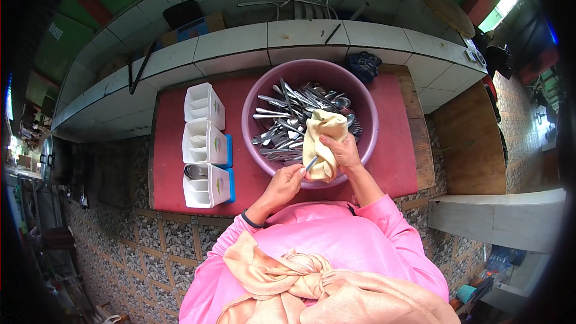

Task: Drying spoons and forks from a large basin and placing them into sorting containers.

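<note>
A large purple plastic basin (310,66) holds a heap of metal spoons, forks and other cutlery (288,119). Over its near edge, my right hand (342,148) grips a pale yellow cloth (321,144). My left hand (288,182) pinches the handle of a metal utensil (311,163), whose other end is hidden in the cloth. Left of the basin, three white plastic cutlery holders with compartments stand in a row: a far one (218,114), a middle one (218,144) and a near one (219,186). Spoons (195,171) lie in a rear compartment of the near holder.
The basin and holders stand on a red-covered wooden table (391,144). Blue pieces (230,153) show beside the two nearer holders. A dark plastic bag (363,65) lies behind the basin, against a white-tiled ledge (306,36). A wooden board (470,144) stands to the right.
</note>
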Demonstrator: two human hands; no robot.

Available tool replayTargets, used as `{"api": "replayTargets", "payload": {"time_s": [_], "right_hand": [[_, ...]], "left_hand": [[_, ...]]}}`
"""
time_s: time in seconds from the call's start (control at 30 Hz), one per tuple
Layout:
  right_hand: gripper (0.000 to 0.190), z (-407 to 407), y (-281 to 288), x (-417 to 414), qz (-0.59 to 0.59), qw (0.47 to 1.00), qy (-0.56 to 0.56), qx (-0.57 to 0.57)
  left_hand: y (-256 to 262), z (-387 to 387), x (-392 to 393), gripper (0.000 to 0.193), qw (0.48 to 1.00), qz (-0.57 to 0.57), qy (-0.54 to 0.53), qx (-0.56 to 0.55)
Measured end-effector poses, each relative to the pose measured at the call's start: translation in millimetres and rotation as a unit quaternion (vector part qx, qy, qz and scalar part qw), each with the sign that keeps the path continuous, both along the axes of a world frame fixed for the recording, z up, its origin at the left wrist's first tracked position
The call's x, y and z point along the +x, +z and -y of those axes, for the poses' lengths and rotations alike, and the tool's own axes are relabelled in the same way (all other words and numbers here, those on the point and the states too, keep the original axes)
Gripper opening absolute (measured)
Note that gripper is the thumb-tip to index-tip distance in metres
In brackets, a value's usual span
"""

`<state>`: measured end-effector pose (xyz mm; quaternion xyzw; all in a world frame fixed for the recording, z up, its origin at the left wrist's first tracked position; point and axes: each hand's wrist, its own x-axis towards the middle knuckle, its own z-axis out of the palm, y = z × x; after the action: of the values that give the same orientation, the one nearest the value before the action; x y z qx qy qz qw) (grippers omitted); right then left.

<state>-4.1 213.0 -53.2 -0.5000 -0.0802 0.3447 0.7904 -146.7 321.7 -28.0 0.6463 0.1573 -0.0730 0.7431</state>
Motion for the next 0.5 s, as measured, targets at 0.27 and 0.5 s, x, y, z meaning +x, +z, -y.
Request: {"api": "replayTargets", "payload": {"time_s": [0.27, 0.5], "right_hand": [[0.022, 1.2, 14.2, 9.0, 0.233, 0.967, 0.009, -0.104], [0.02, 56.7, 8.8, 84.2, 0.153, 0.969, -0.166, -0.098]], "left_hand": [[14.4, -3.8, -12.0, 0.022, 0.971, 0.038, 0.032, 0.233], [14.1, -19.3, -33.0, 0.021, 0.953, 0.0, 0.117, 0.281]]}}
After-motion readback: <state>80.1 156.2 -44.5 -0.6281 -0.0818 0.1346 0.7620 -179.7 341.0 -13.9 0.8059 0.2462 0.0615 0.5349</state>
